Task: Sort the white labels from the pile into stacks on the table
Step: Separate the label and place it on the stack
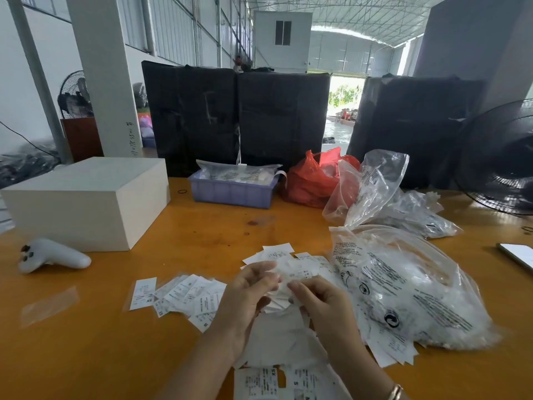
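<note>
Now: near edge, sorted labels (pixel 259 382) lie below the fingers | left hand (pixel 245 295) and right hand (pixel 320 301) pinch a bunch of labels (pixel 281 290), probably to read sizes | left of fingers, fanned stack (pixel 178 293) on table (pixel 202 226) | beyond fingers, loose pile (pixel 281 254) | right, clear bag (pixel 403 284).

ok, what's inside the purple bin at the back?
The purple bin holds clear plastic packets with printed white contents rising over its rim; anything beneath them is hidden by its walls.
</note>
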The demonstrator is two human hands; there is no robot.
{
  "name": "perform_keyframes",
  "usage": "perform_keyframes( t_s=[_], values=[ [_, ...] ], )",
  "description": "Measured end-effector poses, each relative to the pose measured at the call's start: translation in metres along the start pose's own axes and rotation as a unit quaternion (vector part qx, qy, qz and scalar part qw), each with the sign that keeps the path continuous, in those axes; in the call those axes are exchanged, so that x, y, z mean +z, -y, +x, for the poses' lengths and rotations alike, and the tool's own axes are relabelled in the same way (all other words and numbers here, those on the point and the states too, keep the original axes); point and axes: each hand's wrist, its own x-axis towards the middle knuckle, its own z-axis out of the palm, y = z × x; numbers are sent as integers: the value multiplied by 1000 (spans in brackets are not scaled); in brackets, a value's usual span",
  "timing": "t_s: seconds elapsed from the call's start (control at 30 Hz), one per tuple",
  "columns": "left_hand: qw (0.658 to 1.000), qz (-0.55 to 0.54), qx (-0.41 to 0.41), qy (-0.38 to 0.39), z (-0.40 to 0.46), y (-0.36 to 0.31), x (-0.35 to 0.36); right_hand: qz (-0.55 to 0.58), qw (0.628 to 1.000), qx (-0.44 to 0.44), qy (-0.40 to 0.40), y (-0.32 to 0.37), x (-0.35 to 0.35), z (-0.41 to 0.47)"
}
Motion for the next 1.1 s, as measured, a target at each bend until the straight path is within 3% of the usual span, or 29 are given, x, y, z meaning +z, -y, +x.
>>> perform_keyframes(
  t_s=[0.2, 0.53, 0.87, 1.1],
  values=[
    [993, 23, -49, 103, -5, -9, -2, 33, 999, 16, 38, 9, -6, -1],
    [990, 50, -38, 127, -2, -3, -6, 0, 999, 10, 43, 9, -8, -3],
    [999, 18, 9, -44, 2, -5, -6, 111, 993, 25, 13, 5, -11, 0],
    [997, 43, 27, -58, 3, -4, -6, 250, 966, 68, -3, 4, -10, -1]
  ],
)
